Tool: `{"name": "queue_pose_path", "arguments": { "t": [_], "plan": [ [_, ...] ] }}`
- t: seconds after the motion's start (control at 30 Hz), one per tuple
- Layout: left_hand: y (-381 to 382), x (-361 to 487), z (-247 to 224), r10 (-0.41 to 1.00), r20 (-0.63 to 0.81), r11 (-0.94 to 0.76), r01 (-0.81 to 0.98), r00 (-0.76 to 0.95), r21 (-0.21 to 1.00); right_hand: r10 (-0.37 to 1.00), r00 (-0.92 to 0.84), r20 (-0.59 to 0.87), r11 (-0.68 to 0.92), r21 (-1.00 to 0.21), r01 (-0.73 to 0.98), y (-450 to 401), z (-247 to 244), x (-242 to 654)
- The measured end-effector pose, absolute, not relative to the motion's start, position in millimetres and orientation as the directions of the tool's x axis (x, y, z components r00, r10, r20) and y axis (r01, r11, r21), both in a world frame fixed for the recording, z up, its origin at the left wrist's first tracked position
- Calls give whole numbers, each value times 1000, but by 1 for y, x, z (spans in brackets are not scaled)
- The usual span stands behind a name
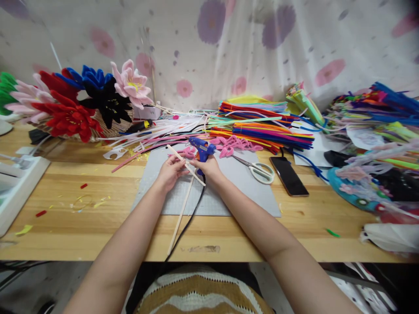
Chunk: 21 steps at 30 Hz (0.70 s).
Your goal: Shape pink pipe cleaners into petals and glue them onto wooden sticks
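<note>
My left hand [172,172] is closed, its fingers pinching a cream pipe cleaner [197,176] that slants across in front of both hands. Another cream pipe cleaner [178,221] runs from between the hands down over the table's front edge area. My right hand [210,168] is wrapped round a blue glue gun [203,148], whose black cord [190,226] trails toward me. Both hands are over a grey cutting mat [248,201]. Behind them lie pink looped pipe-cleaner pieces [233,144]. Where the glue gun's tip meets the strips cannot be made out.
White-handled scissors [262,172] rest at the mat's right, beside a black phone [288,175]. Bundles of coloured pipe cleaners [262,131] lie behind. Fuzzy flowers [77,113] stand back left, near a white power strip [22,179]. More craft material [353,187] crowds the right.
</note>
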State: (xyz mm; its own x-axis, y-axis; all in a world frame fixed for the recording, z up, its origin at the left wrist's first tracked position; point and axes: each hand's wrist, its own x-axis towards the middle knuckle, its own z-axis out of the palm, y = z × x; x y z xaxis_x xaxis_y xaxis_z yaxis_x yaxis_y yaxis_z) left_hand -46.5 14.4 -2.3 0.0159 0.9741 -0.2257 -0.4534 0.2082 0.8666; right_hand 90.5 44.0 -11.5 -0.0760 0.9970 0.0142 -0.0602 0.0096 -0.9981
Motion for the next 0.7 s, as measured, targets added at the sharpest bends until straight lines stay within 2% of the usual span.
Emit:
{"name": "queue_pose_path", "arguments": {
  "t": [0.23, 0.4, 0.7],
  "plan": [
    [17, -49, -1, 960, -276, 211, -521, -49, 827, 981, -179, -70, -89, -991, -98, 37, 5, 127],
    [18, -53, 0, 966, -257, 199, -537, -34, 820, 887, -436, -150, -209, -974, -89, 37, 3, 177],
    [18, -54, 0, 972, -237, 200, -551, 4, 810, 848, -477, -230, -269, -963, -15, 36, -2, 169]
  ]
}}
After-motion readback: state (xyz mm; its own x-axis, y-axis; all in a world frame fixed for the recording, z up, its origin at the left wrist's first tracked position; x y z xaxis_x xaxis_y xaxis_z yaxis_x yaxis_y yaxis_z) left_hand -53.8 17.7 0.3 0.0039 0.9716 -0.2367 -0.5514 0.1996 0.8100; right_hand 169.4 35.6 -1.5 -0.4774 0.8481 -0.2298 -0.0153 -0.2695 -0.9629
